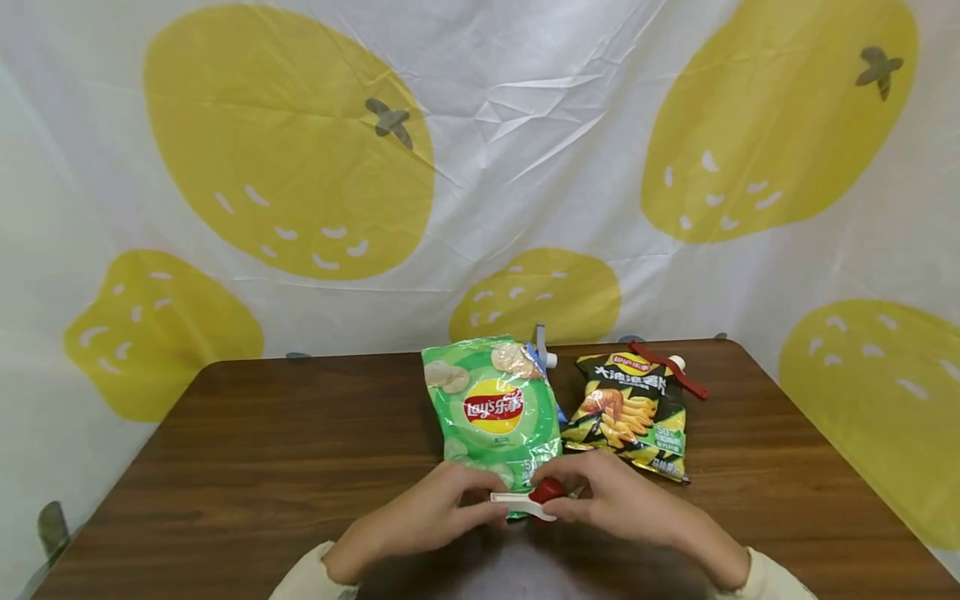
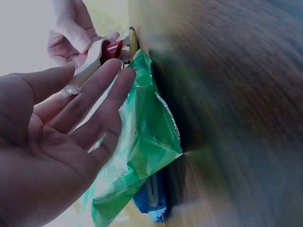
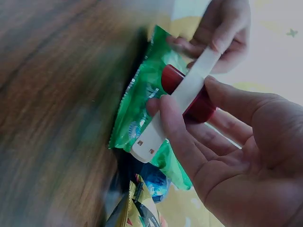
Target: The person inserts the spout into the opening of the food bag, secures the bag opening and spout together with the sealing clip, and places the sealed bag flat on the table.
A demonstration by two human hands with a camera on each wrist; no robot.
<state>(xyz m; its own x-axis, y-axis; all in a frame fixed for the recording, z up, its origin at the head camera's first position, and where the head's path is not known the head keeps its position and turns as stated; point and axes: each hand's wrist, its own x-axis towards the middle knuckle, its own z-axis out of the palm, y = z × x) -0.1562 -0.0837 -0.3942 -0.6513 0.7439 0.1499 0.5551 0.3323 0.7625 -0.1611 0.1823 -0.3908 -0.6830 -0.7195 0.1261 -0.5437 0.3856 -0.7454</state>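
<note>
Both hands hold a white bag-sealing clip (image 1: 513, 500) with a red pour-spout cap (image 1: 550, 489), just above the near end of a green Lay's chip bag (image 1: 495, 446). The left hand (image 1: 450, 504) pinches one end of the clip between thumb and fingers. Around the capped part, the thumb and fingers of the right hand (image 1: 611, 492) grip it. In the right wrist view, the white bar (image 3: 196, 78) crosses the red spout, and two small square holes show near one end. The green bag (image 2: 142, 142) lies below the hands; whether the clip touches it I cannot tell.
To the right lies a black chip bag (image 1: 630, 408) with a red clip (image 1: 693, 387) across its far end. A blue bag (image 3: 154, 179) is mostly hidden behind the green one, beside a grey clip (image 1: 541, 337). All rest on a brown wooden table (image 1: 300, 450) before a lemon-print cloth (image 1: 540, 208).
</note>
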